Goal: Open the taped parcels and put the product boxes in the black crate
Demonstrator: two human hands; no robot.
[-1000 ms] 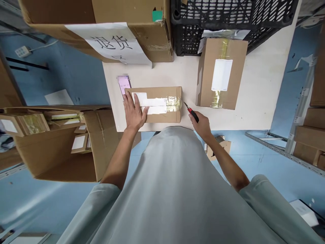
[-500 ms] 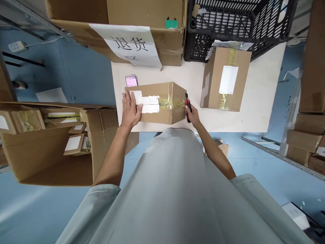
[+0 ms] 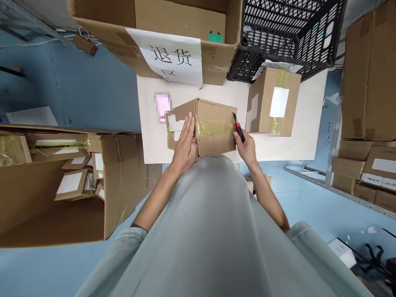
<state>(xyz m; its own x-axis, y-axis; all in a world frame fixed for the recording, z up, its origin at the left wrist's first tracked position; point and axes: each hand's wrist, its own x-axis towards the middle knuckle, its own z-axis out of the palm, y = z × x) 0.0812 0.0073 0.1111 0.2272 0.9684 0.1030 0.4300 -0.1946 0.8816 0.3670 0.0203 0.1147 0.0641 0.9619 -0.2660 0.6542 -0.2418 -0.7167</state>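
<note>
A taped cardboard box [image 3: 215, 144] stands tilted on the white table in front of me, a yellowish strip of clear tape across its face and white labels on its left side. My left hand [image 3: 185, 146] lies flat against that left side, fingers stretched out and close together. In my right hand [image 3: 246, 147] is a red and black box cutter [image 3: 238, 128], its tip near the box's right edge. Whether the blade touches the cardboard I cannot tell. A phone [image 3: 163, 106] with a pink screen, partly blurred, lies behind the box at the left.
A second taped box [image 3: 280, 111] stands on the table [image 3: 306, 140] at right. Behind are a large carton [image 3: 213, 74] bearing a paper sign and a black plastic crate [image 3: 272, 43]. An open carton [image 3: 120, 185] of small parcels stands at left; shelved boxes [image 3: 355, 82] at right.
The box has turned, so its taped end now faces up toward me. My left hand has slid from the box's left end to beside this face. The box cutter is now tilted leftward.
</note>
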